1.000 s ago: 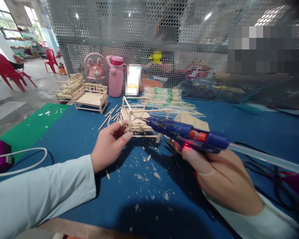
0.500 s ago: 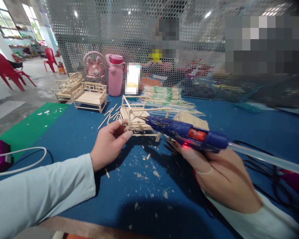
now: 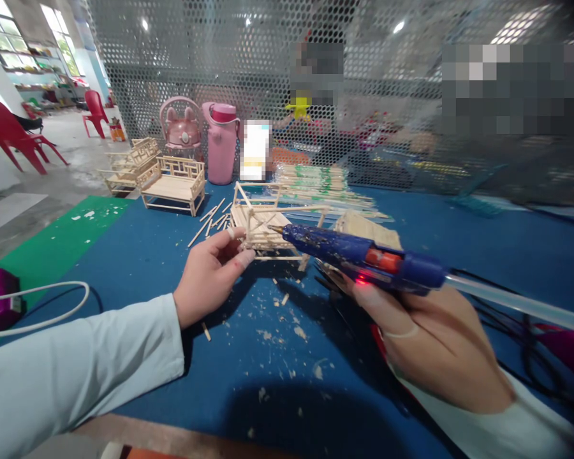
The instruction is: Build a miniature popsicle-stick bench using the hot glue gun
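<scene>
My left hand (image 3: 210, 271) pinches the near left corner of a miniature bench (image 3: 268, 226) made of thin wooden sticks, which stands on the blue table. In my right hand (image 3: 433, 338) is a blue hot glue gun (image 3: 358, 255), with a red light lit on its side and a clear glue stick (image 3: 516, 299) sticking out of its back end. The gun's nozzle points left, over the bench near its left corner post; whether it touches the wood I cannot tell. My right fingers are partly hidden behind the gun.
Finished-looking miniature benches (image 3: 175, 185) stand at the back left, beside a pink bottle (image 3: 221, 143). Loose sticks (image 3: 208, 220) lie near the bench, bundled sticks (image 3: 310, 182) behind it. A stack of small wooden panels (image 3: 366, 228) sits to the right. Black cable (image 3: 511, 350) runs at right. A mesh screen (image 3: 172, 51) closes off the back.
The glue gun in my right hand has shifted slightly right, its nozzle drawing a little away from the bench's corner post. My left hand and the bench stay in place.
</scene>
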`<state>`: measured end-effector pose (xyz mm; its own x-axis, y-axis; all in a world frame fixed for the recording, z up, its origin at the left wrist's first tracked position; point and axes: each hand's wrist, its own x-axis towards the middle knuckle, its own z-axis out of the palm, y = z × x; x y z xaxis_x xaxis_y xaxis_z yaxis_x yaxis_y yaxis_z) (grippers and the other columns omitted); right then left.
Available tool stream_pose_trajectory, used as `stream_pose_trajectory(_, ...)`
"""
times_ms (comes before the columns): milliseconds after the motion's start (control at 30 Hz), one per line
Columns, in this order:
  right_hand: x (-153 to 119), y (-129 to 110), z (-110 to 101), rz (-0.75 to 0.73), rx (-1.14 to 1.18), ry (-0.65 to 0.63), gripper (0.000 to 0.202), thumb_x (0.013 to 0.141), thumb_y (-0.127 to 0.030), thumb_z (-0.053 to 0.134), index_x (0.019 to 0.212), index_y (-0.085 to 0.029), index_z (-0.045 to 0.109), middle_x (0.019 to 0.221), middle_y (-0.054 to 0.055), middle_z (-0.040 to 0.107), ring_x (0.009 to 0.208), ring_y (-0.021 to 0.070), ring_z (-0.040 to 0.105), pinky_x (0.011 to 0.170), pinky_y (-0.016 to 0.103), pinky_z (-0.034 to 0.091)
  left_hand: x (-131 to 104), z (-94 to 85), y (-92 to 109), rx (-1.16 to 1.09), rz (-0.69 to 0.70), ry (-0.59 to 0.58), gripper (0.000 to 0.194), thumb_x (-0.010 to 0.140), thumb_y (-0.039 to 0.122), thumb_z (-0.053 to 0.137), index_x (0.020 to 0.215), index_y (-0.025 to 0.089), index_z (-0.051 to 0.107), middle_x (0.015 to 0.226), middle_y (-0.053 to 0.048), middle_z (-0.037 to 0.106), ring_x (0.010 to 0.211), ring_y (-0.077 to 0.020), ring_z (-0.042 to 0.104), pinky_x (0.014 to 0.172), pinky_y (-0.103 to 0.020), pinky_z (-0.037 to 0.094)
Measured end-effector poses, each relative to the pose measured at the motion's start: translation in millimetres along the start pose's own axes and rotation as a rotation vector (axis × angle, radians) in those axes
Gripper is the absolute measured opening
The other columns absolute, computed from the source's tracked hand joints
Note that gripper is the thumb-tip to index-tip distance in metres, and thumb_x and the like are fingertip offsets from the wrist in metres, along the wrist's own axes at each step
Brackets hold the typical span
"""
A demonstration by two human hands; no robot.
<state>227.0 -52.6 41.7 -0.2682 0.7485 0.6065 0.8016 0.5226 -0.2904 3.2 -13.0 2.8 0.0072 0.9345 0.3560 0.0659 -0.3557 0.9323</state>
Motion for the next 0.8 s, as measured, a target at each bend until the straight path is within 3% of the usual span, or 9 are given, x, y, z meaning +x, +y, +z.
stream_pose_trajectory(167,2,1,-3,0.0,-0.03,0.008,0.038,0.089,-0.045,0.045,0.103,-0.021,0.07,0.098,0.006,0.074,0.099,0.0303,0.068,0.076,0.045,0.059,0,-0.3,0,0.004,0.012,-0.002,0.021,0.075,0.019,0.063,0.095,0.014,0.065,0.065,0.002,0.055,0.058,-0.0088,0.048,0.059,-0.022,0.044)
stream_pose_trajectory(467,6,-3,-4,-0.084,-0.036,-0.022,0.036,0.091,-0.039,0.043,0.108,-0.019,0.068,0.103,0.004,0.074,0.095,0.0238,0.07,0.073,0.034,0.059,0,-0.4,-1,-0.002,0.009,-0.012,0.024,0.074,0.019,0.063,0.097,0.013,0.064,0.067,0.002,0.056,0.059,-0.0086,0.048,0.06,-0.022,0.044)
stream_pose_trajectory(700,2,-2,-11,-0.048,-0.043,-0.008,0.03,0.09,-0.039,0.045,0.097,-0.027,0.072,0.092,0.001,0.076,0.086,0.0258,0.071,0.072,0.037,0.059,-1,-0.5,-4,-0.018,-0.016,0.0,0.026,0.073,0.02,0.065,0.098,0.014,0.064,0.067,0.002,0.055,0.06,-0.0093,0.049,0.059,-0.022,0.043)
stream_pose_trajectory(800,3,-2,-9,-0.049,-0.028,-0.006,0.032,0.09,-0.04,0.045,0.103,-0.027,0.071,0.099,0.001,0.074,0.094,0.027,0.069,0.078,0.04,0.058,-1,-0.5,-3,-0.01,-0.003,-0.009,0.023,0.074,0.02,0.064,0.096,0.014,0.065,0.066,0.002,0.055,0.059,-0.0093,0.048,0.058,-0.022,0.043)
